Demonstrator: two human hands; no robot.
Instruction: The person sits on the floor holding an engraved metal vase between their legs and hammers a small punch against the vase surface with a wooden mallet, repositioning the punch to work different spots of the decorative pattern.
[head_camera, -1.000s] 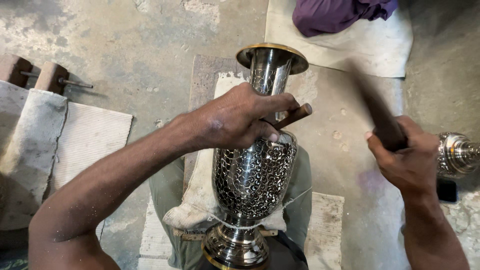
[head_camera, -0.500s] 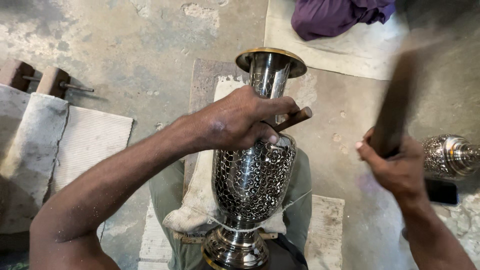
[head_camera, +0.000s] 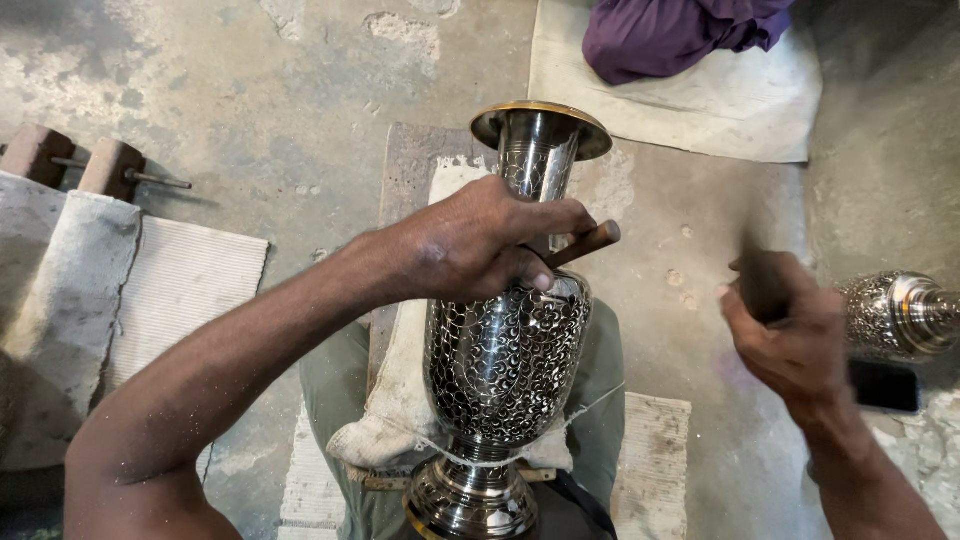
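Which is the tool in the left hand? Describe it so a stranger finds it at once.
Start at the tall engraved silver vase lying across the person's lap. The left hand grips its neck, and from between those fingers a short brown wooden rod pokes out to the right. It is the only plain, dull wooden piece against all the shiny patterned metal.

I am looking down at a rough concrete floor (head_camera: 250, 90), stained and patchy. A pale cloth sheet (head_camera: 700, 110) is lying on it at the top, with a bundled purple cloth (head_camera: 670, 35) sitting on that sheet. At the left, a ribbed mat (head_camera: 180, 290) is lying flat, beside two wooden blocks (head_camera: 75, 160) joined by a metal rod. A dark phone (head_camera: 885, 385) is resting at the right.
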